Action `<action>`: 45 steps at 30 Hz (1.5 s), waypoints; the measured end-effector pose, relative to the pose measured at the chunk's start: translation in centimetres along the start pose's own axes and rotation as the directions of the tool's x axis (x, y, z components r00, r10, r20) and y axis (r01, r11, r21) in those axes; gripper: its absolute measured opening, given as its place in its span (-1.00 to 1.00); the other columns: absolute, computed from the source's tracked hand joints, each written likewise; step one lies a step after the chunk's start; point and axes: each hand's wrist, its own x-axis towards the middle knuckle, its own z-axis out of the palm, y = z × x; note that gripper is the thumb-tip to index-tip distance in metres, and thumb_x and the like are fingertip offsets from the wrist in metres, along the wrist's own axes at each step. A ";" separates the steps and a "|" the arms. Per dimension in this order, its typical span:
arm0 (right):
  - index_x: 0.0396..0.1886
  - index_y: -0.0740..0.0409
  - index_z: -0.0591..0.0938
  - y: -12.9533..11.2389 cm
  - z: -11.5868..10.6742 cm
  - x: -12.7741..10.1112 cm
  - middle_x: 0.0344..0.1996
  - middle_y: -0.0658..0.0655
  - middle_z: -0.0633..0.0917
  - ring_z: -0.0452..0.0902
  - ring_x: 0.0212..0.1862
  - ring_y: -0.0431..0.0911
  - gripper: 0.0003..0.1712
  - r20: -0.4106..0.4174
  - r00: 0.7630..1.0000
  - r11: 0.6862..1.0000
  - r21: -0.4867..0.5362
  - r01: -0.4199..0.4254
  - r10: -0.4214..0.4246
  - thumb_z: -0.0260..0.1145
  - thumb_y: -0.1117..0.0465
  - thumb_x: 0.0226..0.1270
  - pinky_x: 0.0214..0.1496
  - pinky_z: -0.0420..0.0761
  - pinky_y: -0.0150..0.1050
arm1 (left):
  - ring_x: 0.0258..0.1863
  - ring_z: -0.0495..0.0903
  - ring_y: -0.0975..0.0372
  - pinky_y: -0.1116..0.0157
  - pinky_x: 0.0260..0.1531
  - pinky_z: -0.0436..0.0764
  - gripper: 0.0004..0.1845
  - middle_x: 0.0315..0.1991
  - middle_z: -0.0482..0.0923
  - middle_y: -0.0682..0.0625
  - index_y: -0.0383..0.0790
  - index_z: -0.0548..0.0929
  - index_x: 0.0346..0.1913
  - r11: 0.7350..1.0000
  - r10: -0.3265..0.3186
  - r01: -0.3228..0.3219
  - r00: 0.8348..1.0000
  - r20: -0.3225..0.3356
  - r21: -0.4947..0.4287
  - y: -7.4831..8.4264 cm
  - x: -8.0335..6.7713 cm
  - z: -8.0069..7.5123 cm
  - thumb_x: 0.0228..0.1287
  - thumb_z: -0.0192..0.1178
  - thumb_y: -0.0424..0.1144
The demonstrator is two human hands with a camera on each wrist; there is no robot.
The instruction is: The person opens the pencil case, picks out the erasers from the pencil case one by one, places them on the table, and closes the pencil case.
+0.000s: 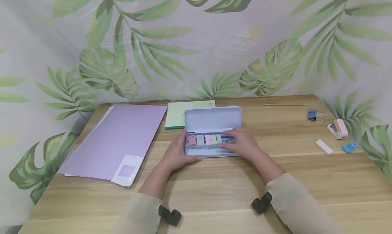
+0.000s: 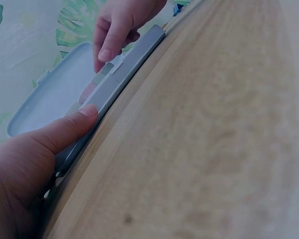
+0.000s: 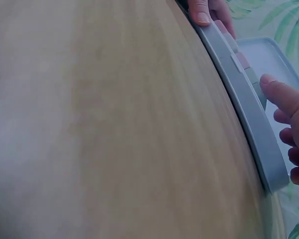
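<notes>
Wooden table (image 1: 306,179) bearing a lilac folder (image 1: 119,142); at centre, an open grey-blue metal pencil case (image 1: 211,125). Left hand (image 1: 177,155) grips its end; right hand (image 1: 245,143), fingers curled inside, partly hides pastel erasers (image 1: 204,139).

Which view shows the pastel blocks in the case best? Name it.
Head view: all the blocks sit in a row in the open case. The wrist views catch only slivers of them behind the case wall.

Bench (image 1: 214,193): pale wood grain, smooth, slight sheen. Pencil case (image 1: 211,120): smooth matt grey-blue, metal or plastic unclear. Folder (image 1: 122,138): matt lilac.
</notes>
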 end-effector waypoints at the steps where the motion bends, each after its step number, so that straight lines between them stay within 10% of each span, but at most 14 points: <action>1: 0.14 0.04 0.67 -0.2 0.1 0.2 -0.22 0.10 0.63 0.44 -0.21 -0.06 -0.35 0.013 1.000 1.000 -0.016 -0.007 0.008 0.46 -0.19 0.11 -0.14 0.47 -0.17 | 0.51 0.10 -0.08 -0.07 0.45 0.18 0.41 0.56 0.04 -0.15 -0.05 -0.19 0.59 1.000 0.001 -0.001 1.000 0.000 0.001 0.0 0.0 0.0 -0.21 0.55 0.22; 15: 0.15 0.09 0.64 -0.1 -0.1 0.1 -0.12 0.12 0.62 0.47 -0.10 -0.02 -0.31 0.029 0.996 0.995 0.055 -0.081 0.079 0.47 -0.18 0.09 -0.02 0.52 -0.08 | 0.52 0.10 -0.07 -0.06 0.46 0.17 0.42 0.56 0.05 -0.14 -0.07 -0.18 0.59 1.000 0.014 -0.014 1.000 -0.009 -0.004 0.0 0.0 0.0 -0.22 0.55 0.22; 32: 0.29 0.25 0.48 13.0 -7.2 -8.9 -0.14 0.26 0.54 0.41 -0.19 0.04 -0.20 -0.172 0.915 0.930 0.110 -0.350 0.365 0.33 -0.22 0.27 -0.27 0.38 -0.25 | 0.52 0.10 -0.07 -0.07 0.45 0.19 0.42 0.56 0.03 -0.14 -0.09 -0.20 0.59 1.000 0.019 -0.019 1.000 0.000 0.019 0.2 0.0 0.0 -0.21 0.54 0.24; 45: 0.28 0.37 0.43 15.8 -8.8 -11.1 -0.27 0.26 0.51 0.41 -0.29 0.04 -0.16 -0.128 0.864 0.872 0.020 -0.489 0.487 0.24 -0.25 0.32 -0.38 0.31 -0.26 | 0.51 0.10 -0.08 -0.09 0.44 0.21 0.43 0.56 0.04 -0.14 -0.07 -0.20 0.59 0.999 0.021 -0.021 1.000 -0.008 0.028 0.0 0.1 0.1 -0.22 0.54 0.26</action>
